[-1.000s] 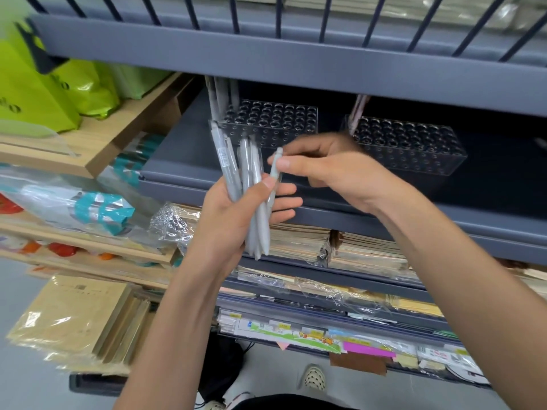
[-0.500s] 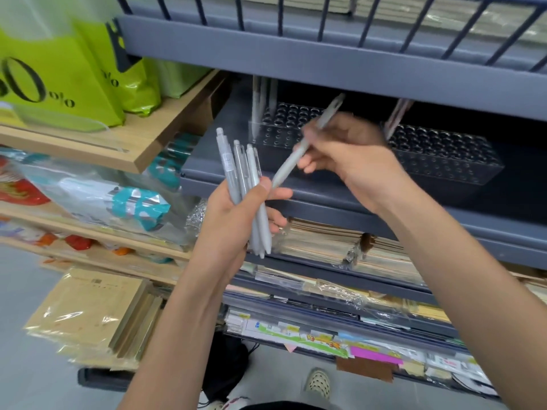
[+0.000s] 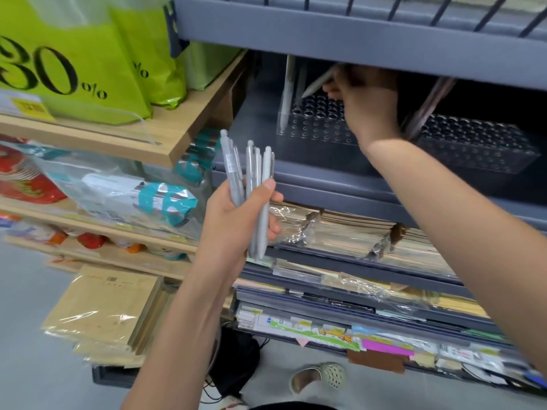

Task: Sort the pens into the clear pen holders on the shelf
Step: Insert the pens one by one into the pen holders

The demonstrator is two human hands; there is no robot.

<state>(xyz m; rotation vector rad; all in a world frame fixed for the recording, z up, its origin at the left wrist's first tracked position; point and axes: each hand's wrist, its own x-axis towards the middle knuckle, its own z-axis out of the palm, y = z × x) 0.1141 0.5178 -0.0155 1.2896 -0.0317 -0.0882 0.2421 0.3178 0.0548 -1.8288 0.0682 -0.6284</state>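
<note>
My left hand [image 3: 233,223] grips a bundle of several grey pens [image 3: 254,184], held upright in front of the grey shelf. My right hand [image 3: 367,105] reaches under the upper shelf and holds one grey pen [image 3: 318,84], tip pointing down-left over the left clear pen holder [image 3: 313,128]. That holder has a grid of round holes, and a couple of grey pens [image 3: 287,93] stand in its left end. A second clear pen holder [image 3: 479,143] sits to the right, with pinkish pens [image 3: 426,105] leaning in its left end, partly hidden by my right wrist.
The grey upper shelf beam [image 3: 355,39] hangs low over the holders. Green bags [image 3: 74,69] sit on a wooden shelf [image 3: 165,134] to the left. Wrapped notebooks [image 3: 355,232] and stationery fill the lower shelves. A shoe [image 3: 319,377] shows on the floor.
My right hand has carried the single pen up from the bundle and into the shelf, over the left holder. The view has shifted left. My left hand still holds the bundle.
</note>
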